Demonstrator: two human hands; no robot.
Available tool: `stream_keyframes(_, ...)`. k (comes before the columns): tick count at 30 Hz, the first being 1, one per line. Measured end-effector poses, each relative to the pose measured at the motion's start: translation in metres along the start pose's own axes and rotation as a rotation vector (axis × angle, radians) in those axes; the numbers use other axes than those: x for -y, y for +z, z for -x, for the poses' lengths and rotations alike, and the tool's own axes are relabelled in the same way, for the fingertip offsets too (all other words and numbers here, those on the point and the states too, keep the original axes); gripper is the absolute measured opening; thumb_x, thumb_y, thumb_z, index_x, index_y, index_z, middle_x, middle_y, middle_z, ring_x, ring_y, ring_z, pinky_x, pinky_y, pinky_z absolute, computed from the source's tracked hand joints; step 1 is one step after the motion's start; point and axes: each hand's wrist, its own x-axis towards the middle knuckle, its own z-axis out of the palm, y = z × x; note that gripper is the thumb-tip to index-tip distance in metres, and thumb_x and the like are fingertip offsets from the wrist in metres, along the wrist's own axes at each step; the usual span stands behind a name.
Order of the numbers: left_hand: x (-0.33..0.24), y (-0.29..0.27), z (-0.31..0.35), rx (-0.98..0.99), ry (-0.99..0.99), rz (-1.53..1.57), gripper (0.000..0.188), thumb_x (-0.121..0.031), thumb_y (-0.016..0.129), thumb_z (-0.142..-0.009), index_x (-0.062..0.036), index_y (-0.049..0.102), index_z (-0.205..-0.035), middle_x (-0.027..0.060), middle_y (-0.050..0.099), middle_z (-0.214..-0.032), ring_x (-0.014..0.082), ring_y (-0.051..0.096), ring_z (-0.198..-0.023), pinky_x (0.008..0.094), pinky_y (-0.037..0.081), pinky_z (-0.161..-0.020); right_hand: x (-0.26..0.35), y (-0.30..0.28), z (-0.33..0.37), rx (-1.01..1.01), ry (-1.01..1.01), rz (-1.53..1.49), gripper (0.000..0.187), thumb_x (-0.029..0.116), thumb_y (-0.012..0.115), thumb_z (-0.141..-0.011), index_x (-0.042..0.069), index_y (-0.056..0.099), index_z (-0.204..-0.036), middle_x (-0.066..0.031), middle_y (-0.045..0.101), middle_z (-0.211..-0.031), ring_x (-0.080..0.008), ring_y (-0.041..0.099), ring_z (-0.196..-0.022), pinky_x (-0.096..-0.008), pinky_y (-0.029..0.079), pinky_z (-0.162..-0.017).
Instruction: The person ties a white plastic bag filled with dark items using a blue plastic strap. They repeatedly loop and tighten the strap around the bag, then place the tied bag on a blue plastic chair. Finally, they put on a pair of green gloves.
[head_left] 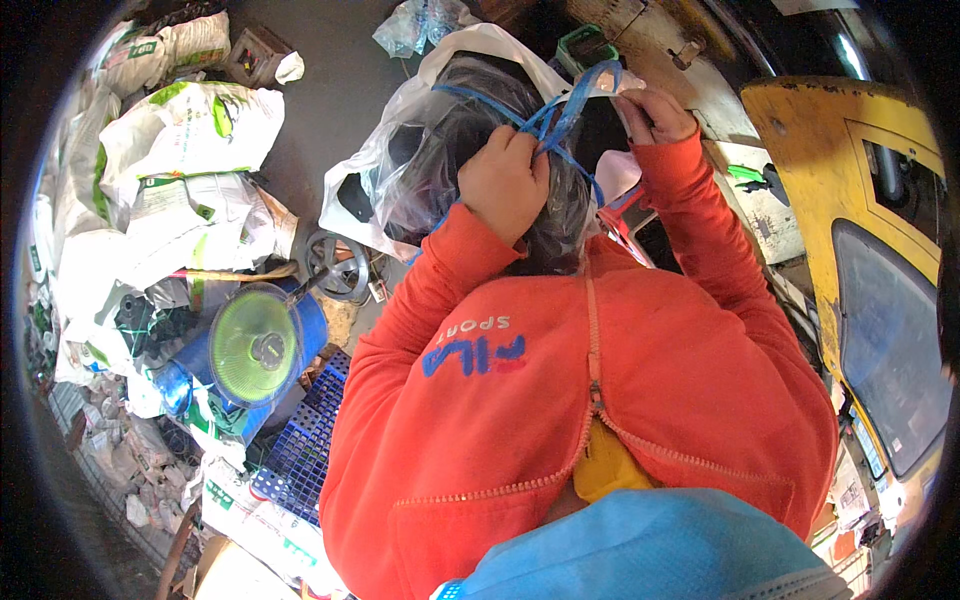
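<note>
In front of me stands a large white sack (pixel 345 205) with a clear plastic liner (pixel 410 180); dark contents show through the liner. A blue plastic strap (pixel 576 108) loops and crosses at the sack's right side. My left hand (pixel 505 183) is closed in a fist over the sack, gripping the blue strap beside its crossing. My right hand (pixel 657 115) is higher and to the right, its fingers closed in a pinch at the white sack's edge near the top of the blue loop. Exactly what lies between those right fingertips is partly hidden.
White printed sacks (pixel 200 130) are piled at the left. A green-bladed fan (pixel 255 345) stands near a blue drum (pixel 312 322) and a blue plastic crate (pixel 300 440). A yellow machine panel (pixel 800 130) rises at the right. A clear plastic bag (pixel 420 25) lies beyond the sack.
</note>
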Motion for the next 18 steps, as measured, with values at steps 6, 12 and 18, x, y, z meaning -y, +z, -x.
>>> stream_keyframes(6, -0.001, 0.009, -0.003, -0.056, 0.035, 0.102, 0.017, -0.019, 0.058, -0.076, -0.0023, 0.055, -0.075, 0.0138, 0.053, -0.073, 0.0339, 0.054, -0.062, 0.0398, 0.044, -0.054, 0.009, -0.004, -0.002, 0.077, -0.108, 0.025, 0.011, 0.004, 0.062, -0.073, 0.002, 0.058, -0.083, -0.0113, 0.059, -0.073, -0.0246, 0.057, -0.063, -0.0284, 0.045, -0.057)
stream_keyframes(12, -0.005, 0.003, -0.016, 0.035, -0.014, -0.004, 0.022, -0.024, 0.058, -0.078, -0.0022, 0.055, -0.08, 0.0133, 0.054, -0.077, 0.0336, 0.056, -0.064, 0.0382, 0.046, -0.055, -0.015, 0.004, -0.012, 0.249, 0.217, 0.122, 0.019, 0.022, 0.057, -0.079, 0.005, 0.057, -0.087, -0.0118, 0.059, -0.08, -0.0296, 0.057, -0.074, -0.0352, 0.046, -0.066)
stream_keyframes(18, -0.008, 0.014, -0.041, 0.088, -0.007, 0.013, 0.037, -0.037, 0.06, -0.075, -0.0034, 0.056, -0.09, 0.0134, 0.056, -0.084, 0.0341, 0.057, -0.072, 0.0393, 0.047, -0.061, -0.036, 0.014, -0.013, 0.244, -0.082, 0.1, 0.02, 0.024, 0.053, -0.08, 0.005, 0.056, -0.086, -0.0133, 0.058, -0.078, -0.031, 0.056, -0.073, -0.0381, 0.045, -0.065)
